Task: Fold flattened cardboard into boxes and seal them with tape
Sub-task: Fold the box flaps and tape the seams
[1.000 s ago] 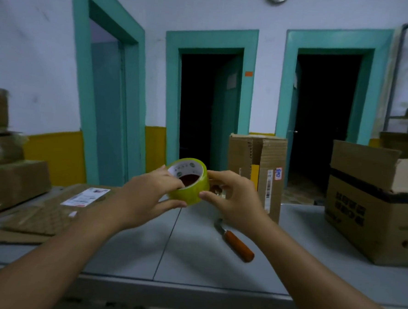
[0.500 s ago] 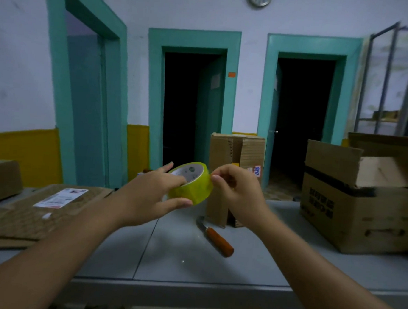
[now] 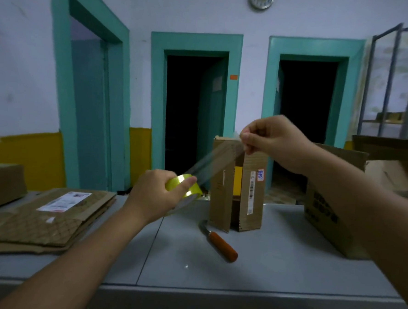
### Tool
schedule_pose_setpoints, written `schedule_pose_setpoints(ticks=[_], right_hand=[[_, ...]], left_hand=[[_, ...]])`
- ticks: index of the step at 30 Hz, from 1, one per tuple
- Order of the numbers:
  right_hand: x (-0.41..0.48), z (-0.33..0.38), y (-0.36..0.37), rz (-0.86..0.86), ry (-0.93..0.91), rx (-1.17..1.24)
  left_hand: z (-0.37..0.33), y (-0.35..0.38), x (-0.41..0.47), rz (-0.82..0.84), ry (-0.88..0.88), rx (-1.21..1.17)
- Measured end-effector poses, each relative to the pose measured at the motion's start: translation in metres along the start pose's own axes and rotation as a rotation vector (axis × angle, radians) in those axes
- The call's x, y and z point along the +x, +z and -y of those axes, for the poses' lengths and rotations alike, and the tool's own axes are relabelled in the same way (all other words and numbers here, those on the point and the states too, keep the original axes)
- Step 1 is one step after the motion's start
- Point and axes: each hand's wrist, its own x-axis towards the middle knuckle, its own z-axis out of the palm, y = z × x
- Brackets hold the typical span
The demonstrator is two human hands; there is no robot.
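My left hand (image 3: 153, 196) grips a yellow-green tape roll (image 3: 184, 185) above the grey table (image 3: 214, 274). My right hand (image 3: 274, 140) is raised to the upper right and pinches the free end of the tape. A clear strip of tape (image 3: 212, 162) stretches between the roll and those fingers. Behind the strip, a small upright cardboard box (image 3: 236, 189) with a barcode label stands on the table. Flattened cardboard (image 3: 39, 218) with a white label lies in a stack at the left.
A knife with an orange handle (image 3: 219, 242) lies on the table in front of the upright box. A larger open cardboard box (image 3: 334, 198) stands at the right. More boxes (image 3: 0, 185) sit at the far left. Three doorways are behind the table.
My right hand has pulled the tape end up and to the right, drawing out a strip. My left hand has lowered the roll and tilted it.
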Motion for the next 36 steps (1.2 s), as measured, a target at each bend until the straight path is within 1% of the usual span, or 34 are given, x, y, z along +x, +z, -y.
schedule_pose_setpoints(ticks=[3,6,8,10,12,15,17,20,23,26,28,29,33,34,36], right_hand=[[0.007,0.004,-0.018,-0.004,0.01,-0.002],[0.011,0.003,-0.023,0.025,0.056,-0.024],[0.015,-0.001,-0.025,-0.046,0.066,-0.011],[0.021,-0.006,-0.029,-0.145,0.078,-0.07],[0.028,-0.008,-0.032,-0.183,0.095,-0.145],[0.042,-0.002,-0.039,-0.219,0.102,-0.198],[0.049,0.007,-0.045,-0.214,0.1,-0.245],[0.055,0.015,-0.049,-0.173,0.082,-0.367],[0.054,0.016,-0.045,-0.132,0.044,-0.459],[0.052,0.014,-0.044,-0.128,0.009,-0.499],[0.05,0.015,-0.047,-0.105,-0.016,-0.524],[0.05,0.016,-0.049,-0.088,-0.032,-0.538],[0.047,0.017,-0.053,-0.011,-0.082,-0.58],[0.047,0.017,-0.053,-0.002,-0.088,-0.584],[0.047,0.013,-0.055,-0.005,-0.098,-0.581]], left_hand=[[0.019,0.005,-0.012,-0.025,-0.091,0.02],[0.022,0.008,-0.021,-0.057,-0.127,0.037],[0.017,0.013,-0.023,-0.082,-0.134,0.035],[0.009,0.019,-0.027,-0.073,-0.145,-0.028],[-0.003,0.026,-0.035,-0.017,-0.148,-0.119],[-0.028,0.038,-0.049,0.138,-0.157,-0.249],[-0.043,0.049,-0.055,0.257,-0.222,-0.376],[-0.06,0.067,-0.053,0.404,-0.355,-0.489],[-0.07,0.079,-0.041,0.507,-0.409,-0.506],[-0.073,0.08,-0.027,0.556,-0.356,-0.401],[-0.07,0.071,-0.011,0.539,-0.278,-0.284],[-0.067,0.065,0.0,0.488,-0.238,-0.218],[-0.04,0.053,0.065,0.072,0.018,0.034],[-0.034,0.055,0.083,0.028,0.065,0.088],[-0.027,0.065,0.115,0.08,0.108,0.218]])
